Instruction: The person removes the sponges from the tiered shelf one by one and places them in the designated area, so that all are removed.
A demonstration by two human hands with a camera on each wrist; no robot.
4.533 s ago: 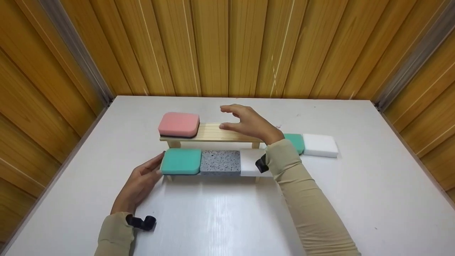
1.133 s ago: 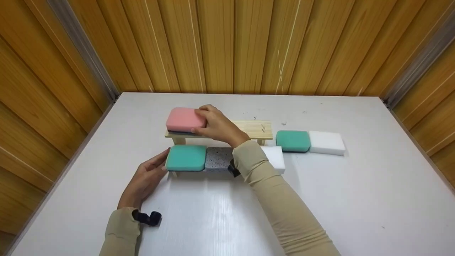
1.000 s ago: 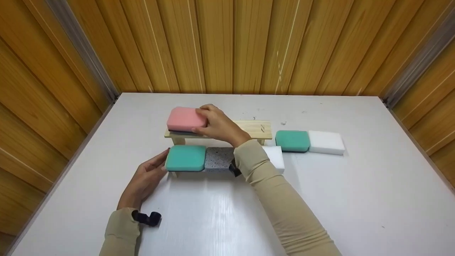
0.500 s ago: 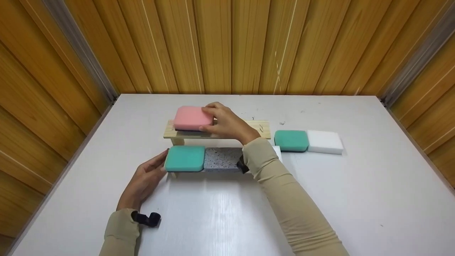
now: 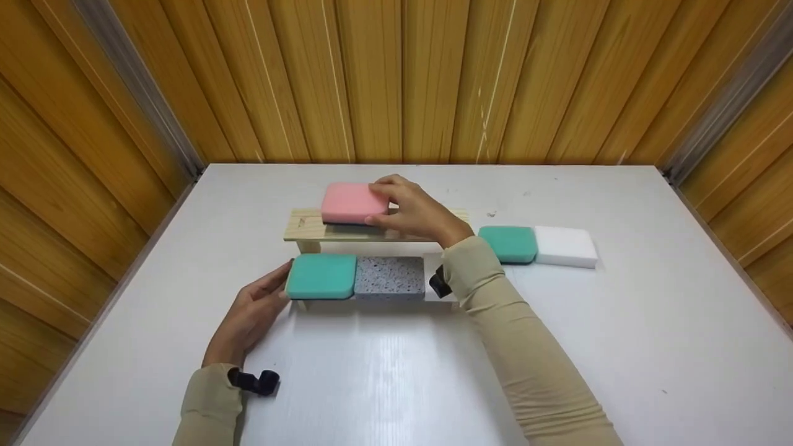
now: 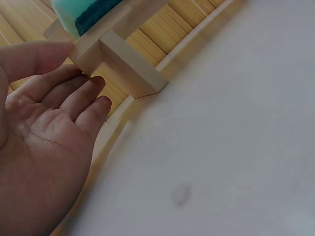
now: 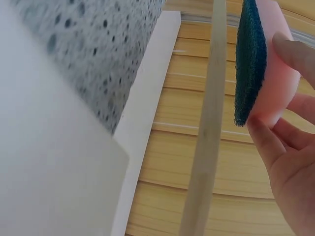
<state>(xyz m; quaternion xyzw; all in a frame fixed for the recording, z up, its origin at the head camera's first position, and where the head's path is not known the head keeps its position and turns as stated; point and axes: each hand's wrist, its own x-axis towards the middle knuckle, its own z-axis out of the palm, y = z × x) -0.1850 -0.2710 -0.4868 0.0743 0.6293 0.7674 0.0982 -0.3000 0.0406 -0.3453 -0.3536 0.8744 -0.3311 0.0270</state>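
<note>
My right hand (image 5: 418, 207) grips a pink scrub sponge (image 5: 352, 201) by its right end. In the right wrist view, the sponge's dark scouring layer (image 7: 251, 64) shows a gap from the rear wooden stand (image 7: 209, 123). My left hand (image 5: 251, 316) touches the left end of the front stand (image 6: 129, 69), thumb and fingertips at the board's corner, other fingers extended below. On the front stand, a green sponge (image 5: 322, 275) lies beside a speckled grey sponge (image 5: 390, 277). A white sponge (image 5: 432, 272) follows, mostly hidden by the right cuff.
Right of the stands, a second green sponge (image 5: 508, 243) and a white block sponge (image 5: 565, 246) lie side by side on the white table (image 5: 650, 322). Wood-patterned panels (image 5: 427, 80) enclose the table at the back and sides.
My right hand took hold of the pink sponge at the rear stand's left end, lifted it and carried it rightward. My left hand has stayed at the front stand's end.
</note>
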